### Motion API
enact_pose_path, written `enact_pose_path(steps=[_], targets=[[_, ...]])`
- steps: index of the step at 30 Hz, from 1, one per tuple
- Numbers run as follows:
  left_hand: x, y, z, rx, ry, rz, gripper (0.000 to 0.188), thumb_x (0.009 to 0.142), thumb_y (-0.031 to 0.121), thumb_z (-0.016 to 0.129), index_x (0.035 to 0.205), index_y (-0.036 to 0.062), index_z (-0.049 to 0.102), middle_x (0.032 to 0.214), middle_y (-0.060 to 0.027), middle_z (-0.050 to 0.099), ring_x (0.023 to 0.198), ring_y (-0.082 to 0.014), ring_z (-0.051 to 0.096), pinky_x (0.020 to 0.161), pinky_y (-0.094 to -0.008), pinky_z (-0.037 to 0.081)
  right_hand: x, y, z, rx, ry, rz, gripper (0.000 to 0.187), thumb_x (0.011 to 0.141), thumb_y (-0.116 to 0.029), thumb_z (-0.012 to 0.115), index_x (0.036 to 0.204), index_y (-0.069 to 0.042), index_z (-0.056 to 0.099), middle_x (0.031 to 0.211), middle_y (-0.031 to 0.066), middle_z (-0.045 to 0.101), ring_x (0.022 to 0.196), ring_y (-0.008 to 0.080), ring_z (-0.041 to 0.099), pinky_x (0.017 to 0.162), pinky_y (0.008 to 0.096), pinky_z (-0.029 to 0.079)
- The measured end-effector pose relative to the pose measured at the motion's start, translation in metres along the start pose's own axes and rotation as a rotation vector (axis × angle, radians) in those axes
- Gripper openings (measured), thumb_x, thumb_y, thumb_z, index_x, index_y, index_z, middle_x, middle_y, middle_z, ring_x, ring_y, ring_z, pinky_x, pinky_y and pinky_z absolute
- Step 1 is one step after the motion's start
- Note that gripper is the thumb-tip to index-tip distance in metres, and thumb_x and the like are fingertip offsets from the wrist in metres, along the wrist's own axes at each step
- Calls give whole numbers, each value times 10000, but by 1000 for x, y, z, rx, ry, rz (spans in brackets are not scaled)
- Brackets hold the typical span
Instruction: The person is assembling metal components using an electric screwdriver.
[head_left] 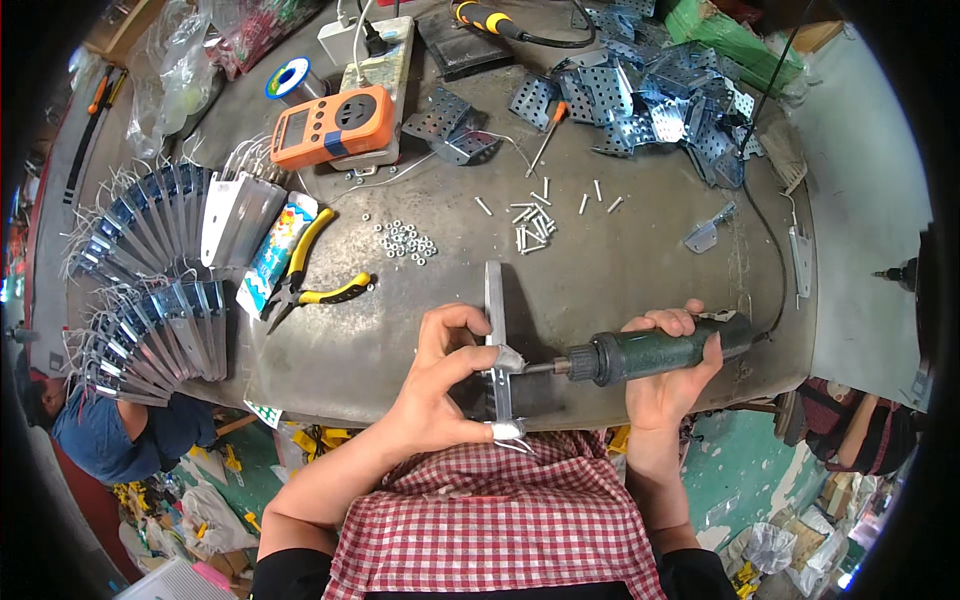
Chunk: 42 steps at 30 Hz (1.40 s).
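Between the fingers of my left hand [432, 385] stands a narrow grey metal housing [494, 290], held on edge near the table's front, with thin white wires at its near end. Pale wrapping covers two of those fingertips. My right hand [655, 398] is closed around a dark green electric screwdriver [640, 357], which lies level and points left. Its bit reaches the housing's right side beside my wrapped fingertip; whether it sits in a screw is hidden. Beyond my hands lie a loose pile of screws [535, 230] and a cluster of small nuts [405, 242].
Yellow-handled pliers [308, 270] lie left, beside rows of wired metal housings [165, 215]. An orange meter [335, 125] rests on a power strip. Perforated metal brackets [640, 85] and an orange-handled screwdriver [548, 135] lie farther back. The tool's cord [775, 240] runs along the right. Another person [130, 435] is at lower left.
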<state>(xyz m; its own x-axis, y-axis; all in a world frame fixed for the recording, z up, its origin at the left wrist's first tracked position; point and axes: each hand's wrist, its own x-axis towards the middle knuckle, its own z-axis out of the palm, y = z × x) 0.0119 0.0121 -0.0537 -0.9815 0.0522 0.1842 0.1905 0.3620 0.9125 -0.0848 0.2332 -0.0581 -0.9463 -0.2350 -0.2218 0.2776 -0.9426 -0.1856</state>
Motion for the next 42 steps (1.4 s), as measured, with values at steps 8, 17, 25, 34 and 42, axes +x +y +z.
enact_pose_path(steps=[8,17,25,34,42], targets=[[1,20,-9,181,-32,38,563,606,255,765,1097,82,550,1111,-153,399,1079,-317,389,915,-408,356,-2,1,1,11,-21,-25,382,766,-275,643,1075,-138,465,802,-18,495,827,133,476,858,353,373],[37,50,-43,44,-398,-559,370,839,327,575,905,-32,513,685,-204,552,650,-312,579,634,-394,450,0,3,7,-60,-22,-14,381,764,-279,640,1073,-142,464,801,-18,489,813,132,471,859,354,373],[42,45,-42,33,-493,-696,415,834,364,577,978,-23,539,805,-192,596,749,-282,590,690,-377,449,2,9,7,3,-103,-56,342,744,-280,654,1020,-162,490,774,-37,501,783,110,478,843,330,365],[36,34,-30,-201,-393,-773,352,830,314,605,940,-15,543,713,-84,560,655,-121,490,619,-298,431,8,5,3,23,-88,-33,319,747,-278,653,1004,-168,499,751,-53,513,760,100,492,838,317,371],[33,38,-27,-373,-274,-819,306,830,296,628,797,21,499,699,8,511,681,-61,434,598,-248,402,12,6,4,12,-273,-67,360,751,-340,668,1021,-175,496,756,-46,521,761,100,492,832,340,359]])
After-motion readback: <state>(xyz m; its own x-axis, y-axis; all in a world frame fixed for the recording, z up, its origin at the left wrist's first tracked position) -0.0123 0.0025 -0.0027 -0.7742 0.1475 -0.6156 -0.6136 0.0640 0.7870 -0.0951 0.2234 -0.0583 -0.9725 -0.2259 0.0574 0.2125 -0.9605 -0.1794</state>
